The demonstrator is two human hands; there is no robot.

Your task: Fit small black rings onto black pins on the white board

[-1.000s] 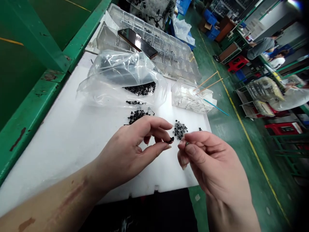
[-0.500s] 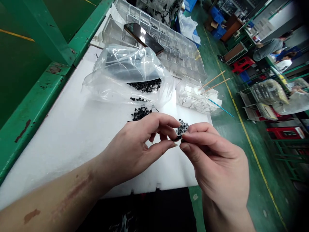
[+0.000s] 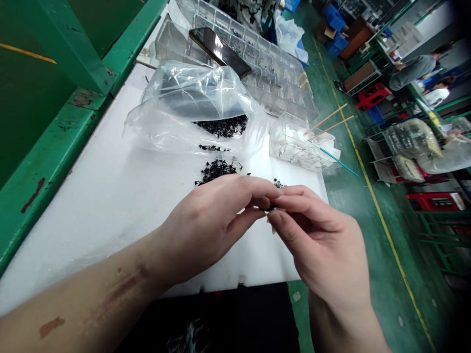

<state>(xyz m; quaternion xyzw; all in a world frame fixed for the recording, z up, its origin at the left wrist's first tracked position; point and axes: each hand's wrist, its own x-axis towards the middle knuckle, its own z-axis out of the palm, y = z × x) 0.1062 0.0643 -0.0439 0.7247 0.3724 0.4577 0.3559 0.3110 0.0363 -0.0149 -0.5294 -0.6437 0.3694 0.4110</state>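
My left hand (image 3: 209, 228) and my right hand (image 3: 318, 240) meet above the white foam board, and their fingertips pinch a small black plastic part (image 3: 271, 208) between them. Just beyond the fingers, a small pile of black-and-silver rings (image 3: 279, 183) is mostly hidden by my hands. A loose heap of black plastic sprigs (image 3: 217, 171) lies left of it. More of these sprigs (image 3: 221, 126) spill from a clear plastic bag (image 3: 191, 105).
A clear compartment tray (image 3: 257, 63) with a phone (image 3: 220, 46) on it stands at the back. To the right is a clear box of white tissue (image 3: 301, 144) holding wooden sticks (image 3: 328, 120). Green metal framing (image 3: 55, 122) runs along the left; co-workers (image 3: 414, 71) sit far right.
My hands have closed together onto the small black part, and my right hand no longer holds apart from my left. The view has shifted slightly, and my fingers now cover most of the ring pile.
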